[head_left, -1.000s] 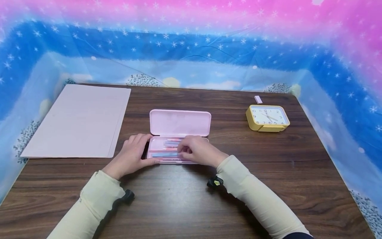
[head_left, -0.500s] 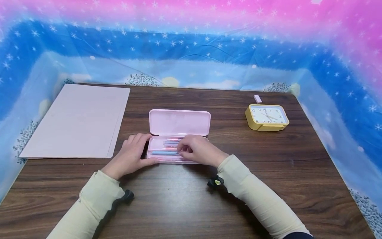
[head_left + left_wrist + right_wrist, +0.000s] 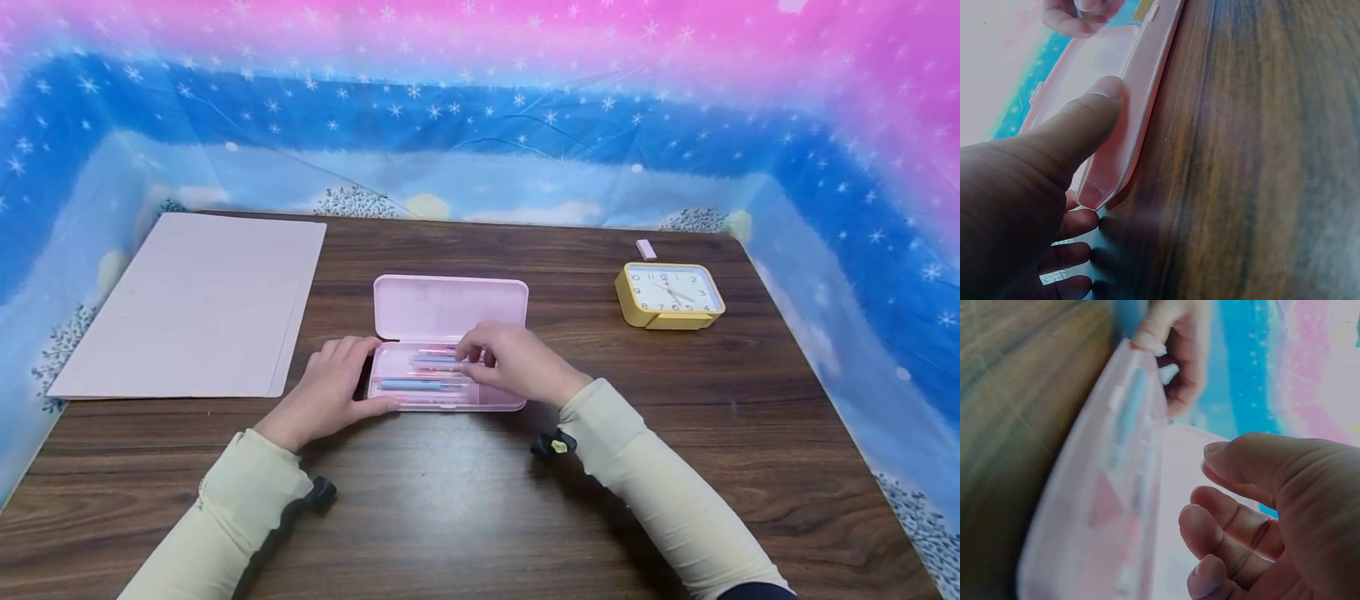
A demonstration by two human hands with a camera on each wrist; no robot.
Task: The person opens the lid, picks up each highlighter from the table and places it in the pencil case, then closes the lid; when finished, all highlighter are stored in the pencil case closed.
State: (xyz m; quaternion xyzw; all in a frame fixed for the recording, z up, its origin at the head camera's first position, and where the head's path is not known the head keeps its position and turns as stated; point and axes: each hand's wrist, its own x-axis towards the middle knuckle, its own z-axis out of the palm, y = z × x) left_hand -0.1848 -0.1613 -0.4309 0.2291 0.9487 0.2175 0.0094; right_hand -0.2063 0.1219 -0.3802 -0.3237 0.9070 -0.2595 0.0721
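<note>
A pink pencil case lies on the table with its lid raised behind it. My left hand grips its left end; in the left wrist view the thumb lies over the front rim and the other fingers are at the end. A blue pen lies in the front part of the case, and several slim pens lie behind it. Over the case's right half hovers my right hand. In the right wrist view its fingers are loosely bent, apart from the thumb, and hold nothing.
A large pale pink folder or board lies flat at the left. At the right stands a yellow alarm clock, with a small pale eraser behind it. A patterned cloth surrounds the wooden table.
My right hand has let go of the blue pen, which now lies in the case's front part, and has risen slightly back and to the right. The left hand stays in place.
</note>
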